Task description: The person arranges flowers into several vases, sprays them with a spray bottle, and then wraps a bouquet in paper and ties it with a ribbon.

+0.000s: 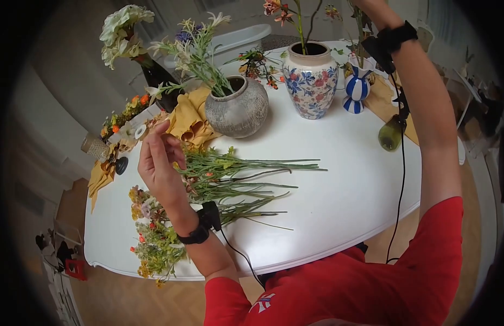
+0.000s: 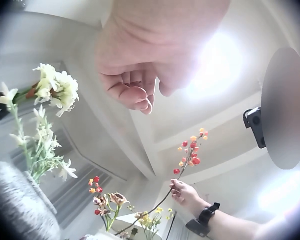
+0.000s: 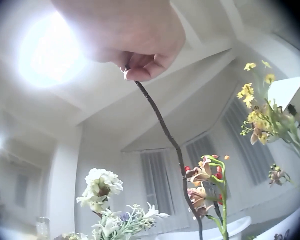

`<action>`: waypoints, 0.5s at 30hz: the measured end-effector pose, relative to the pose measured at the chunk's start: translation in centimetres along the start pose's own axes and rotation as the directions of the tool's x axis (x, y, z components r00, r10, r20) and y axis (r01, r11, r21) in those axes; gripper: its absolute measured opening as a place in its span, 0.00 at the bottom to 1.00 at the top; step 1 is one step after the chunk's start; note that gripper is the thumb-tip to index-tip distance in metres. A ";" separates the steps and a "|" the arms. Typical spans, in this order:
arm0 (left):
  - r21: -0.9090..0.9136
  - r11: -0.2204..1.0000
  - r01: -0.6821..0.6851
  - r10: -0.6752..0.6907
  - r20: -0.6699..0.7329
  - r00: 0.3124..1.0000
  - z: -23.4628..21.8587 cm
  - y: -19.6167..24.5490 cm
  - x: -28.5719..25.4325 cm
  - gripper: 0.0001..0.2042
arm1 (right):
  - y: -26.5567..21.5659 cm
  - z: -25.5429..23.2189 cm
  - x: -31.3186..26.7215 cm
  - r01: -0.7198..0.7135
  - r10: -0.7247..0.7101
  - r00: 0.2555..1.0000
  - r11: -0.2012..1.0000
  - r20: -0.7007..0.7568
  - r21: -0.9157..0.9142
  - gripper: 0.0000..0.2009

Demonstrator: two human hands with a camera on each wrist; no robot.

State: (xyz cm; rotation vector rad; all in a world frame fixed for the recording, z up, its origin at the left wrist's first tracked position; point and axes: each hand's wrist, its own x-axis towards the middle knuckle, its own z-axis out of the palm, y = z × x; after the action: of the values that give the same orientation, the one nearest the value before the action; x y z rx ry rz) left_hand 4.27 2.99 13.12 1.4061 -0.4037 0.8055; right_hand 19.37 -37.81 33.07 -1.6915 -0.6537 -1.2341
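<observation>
Pinching a berried stem (image 3: 163,125) occupies the right hand (image 2: 185,194), the left hand (image 1: 162,168) loosely curled.

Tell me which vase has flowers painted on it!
The white vase between the round grey vase and the small blue-striped vase: blue and pink blossoms decorate it; the others show none.

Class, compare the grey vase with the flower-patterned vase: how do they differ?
The grey vase looks squat and round; the flower-patterned vase looks taller and narrower. The grey vase has a mottled surface, while the flower-patterned vase shows blue and red blooms on white. Both stand on the white table with stems in them.
</observation>
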 end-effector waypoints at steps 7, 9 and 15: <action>0.085 0.996 0.006 -0.007 0.019 1.000 -0.5 -0.5 0.2 0.21 | 6.1 1.3 -3.4 -0.085 0.093 0.995 0.981 0.039 -0.175 0.13; 0.084 0.996 0.007 -0.008 0.010 1.000 -0.2 -0.5 0.1 0.19 | 7.6 1.8 -4.9 -0.207 0.212 0.976 0.974 0.052 -0.094 0.13; 0.092 0.996 0.001 -0.003 0.025 1.000 0.3 -0.7 -0.2 0.17 | 14.1 2.5 -8.8 -0.143 0.188 0.973 0.944 0.132 -0.297 0.21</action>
State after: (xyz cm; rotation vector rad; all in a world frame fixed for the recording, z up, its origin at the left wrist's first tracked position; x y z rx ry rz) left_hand 4.72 2.67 12.52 1.5037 -0.3885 0.8137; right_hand 28.89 -41.00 19.64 -2.0570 -0.4279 -1.1217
